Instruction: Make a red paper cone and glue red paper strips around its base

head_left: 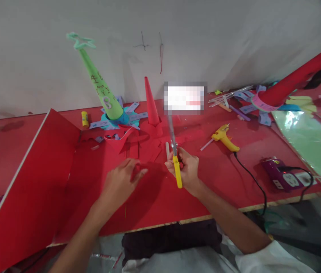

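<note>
My right hand [187, 167] is closed around yellow-handled scissors [177, 172], seen nearly edge-on with the metal blades pointing away from me. My left hand [123, 176] hovers low over the red tabletop, fingers loosely bent and thumb apart, nothing visible in it. Red paper strips [151, 151] lie just beyond both hands, and a pale wooden stick [167, 151] is beside the right fingers. Behind them stands a slim red paper cone [151, 102]. A red paper cup-like piece [120, 139] holding small bits sits ahead of my left hand.
A decorated green cone [100, 85] and a glue stick [84, 119] stand back left, near an upright red board [38, 167]. To the right are a yellow glue gun [225, 138], its cord, a purple power box [281, 174] and a leaning red cone [296, 77]. A wall closes the back.
</note>
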Demonstrator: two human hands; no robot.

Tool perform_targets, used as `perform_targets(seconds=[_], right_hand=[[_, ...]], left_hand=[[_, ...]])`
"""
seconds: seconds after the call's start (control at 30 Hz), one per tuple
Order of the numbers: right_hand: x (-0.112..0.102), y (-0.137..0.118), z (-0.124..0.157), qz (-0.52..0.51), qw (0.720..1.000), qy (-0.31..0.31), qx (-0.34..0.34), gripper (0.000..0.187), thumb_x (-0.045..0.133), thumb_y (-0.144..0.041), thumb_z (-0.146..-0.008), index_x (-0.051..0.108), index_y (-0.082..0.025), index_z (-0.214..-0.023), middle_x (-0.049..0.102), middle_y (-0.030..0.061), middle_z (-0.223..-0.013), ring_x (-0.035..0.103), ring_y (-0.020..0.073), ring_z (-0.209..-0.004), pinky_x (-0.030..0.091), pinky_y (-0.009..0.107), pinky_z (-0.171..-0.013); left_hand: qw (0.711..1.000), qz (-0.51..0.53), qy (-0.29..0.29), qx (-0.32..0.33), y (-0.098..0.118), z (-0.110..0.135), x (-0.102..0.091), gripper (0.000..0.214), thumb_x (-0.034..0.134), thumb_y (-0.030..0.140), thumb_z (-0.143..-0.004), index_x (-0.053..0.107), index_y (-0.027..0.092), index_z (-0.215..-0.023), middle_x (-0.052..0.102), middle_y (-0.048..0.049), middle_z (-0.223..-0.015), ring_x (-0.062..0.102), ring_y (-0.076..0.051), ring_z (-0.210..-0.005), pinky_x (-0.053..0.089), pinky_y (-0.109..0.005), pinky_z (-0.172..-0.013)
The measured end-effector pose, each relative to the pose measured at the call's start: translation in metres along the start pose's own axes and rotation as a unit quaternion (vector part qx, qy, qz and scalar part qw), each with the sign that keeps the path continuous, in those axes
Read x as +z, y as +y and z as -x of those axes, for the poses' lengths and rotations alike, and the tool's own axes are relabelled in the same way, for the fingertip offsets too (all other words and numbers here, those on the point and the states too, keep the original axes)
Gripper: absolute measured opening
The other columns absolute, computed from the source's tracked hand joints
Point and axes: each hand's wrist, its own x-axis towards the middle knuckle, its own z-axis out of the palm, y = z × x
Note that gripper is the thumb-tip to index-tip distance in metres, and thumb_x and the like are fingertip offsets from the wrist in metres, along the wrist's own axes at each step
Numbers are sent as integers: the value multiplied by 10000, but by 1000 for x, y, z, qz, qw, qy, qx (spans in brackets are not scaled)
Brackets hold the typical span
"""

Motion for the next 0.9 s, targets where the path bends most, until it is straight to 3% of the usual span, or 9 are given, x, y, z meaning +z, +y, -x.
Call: perform_targets(seconds=[0.1, 0.17, 0.27, 0.4, 0.53, 0.73, 0.8, 0.9], right_hand=[[4, -3, 3, 109, 991, 14, -74, 438, 804, -646, -831, 638, -241, -818, 577, -45, -569, 508, 115, -469, 389, 249, -505], [7, 0, 4, 187, 972, 13, -141, 442, 750, -659, -877, 656, -230, -824, 592, -28, -553, 551, 133, -475, 389, 264, -527], [10, 8, 3, 287, 935, 16, -207, 462, 679, -669, -934, 690, -213, -863, 646, 19, -579, 636, 176, -539, 419, 285, -578], [12, 15, 1, 371, 906, -1, -205, 374, 655, -557, -990, 710, -190, -1034, 751, 76, -734, 728, 231, -686, 466, 294, -623], [19, 15, 6, 352, 913, -49, -198, 320, 650, -377, -990, 650, -167, -1232, 794, 128, -977, 770, 275, -853, 545, 317, -661], [34, 5, 27, 239, 946, -133, -176, 424, 579, -244, -1011, 549, -182, -1429, 800, 113, -1073, 803, 264, -918, 656, 357, -763], [36, -2, 33, 201, 950, -140, -193, 513, 554, -242, -1048, 475, -186, -1552, 795, 140, -1220, 809, 254, -1018, 677, 366, -864], [34, -13, 38, 158, 936, -152, -274, 624, 515, -199, -1079, 349, -182, -1681, 701, 170, -1475, 727, 247, -1302, 633, 374, -1075]], left_hand=[[978, 193, -42, 69, 24, 13, 12, 311, 601, 496, -1013, 696, 200, -1012, 752, -60, -934, 687, -212, -802, 460, -298, -711], [956, 281, -41, 75, 40, 20, 21, 315, 617, 500, -989, 695, 195, -973, 715, -30, -832, 634, -178, -702, 434, -275, -648], [942, 336, 8, 15, 53, 24, 31, 332, 623, 477, -976, 652, 188, -818, 614, 9, -677, 528, -137, -588, 352, -253, -561], [944, 324, 60, -30, 51, 21, 36, 324, 574, 412, -992, 607, 194, -755, 601, 12, -670, 526, -129, -599, 365, -254, -585], [948, 295, 101, -63, 45, 20, 41, 276, 543, 404, -1021, 568, 211, -825, 632, 7, -728, 566, -146, -646, 394, -268, -626], [936, 272, 193, -110, 38, 23, 45, 325, 407, 415, -1098, 408, 247, -820, 539, 22, -689, 532, -155, -608, 365, -270, -580], [941, 228, 215, -124, 27, 24, 38, 330, 433, 412, -1089, 394, 247, -806, 519, 28, -652, 512, -155, -577, 332, -278, -567], [927, 196, 263, -183, 0, 26, 14, 311, 483, 388, -1076, 414, 240, -811, 488, 46, -610, 471, -138, -528, 315, -275, -544]])
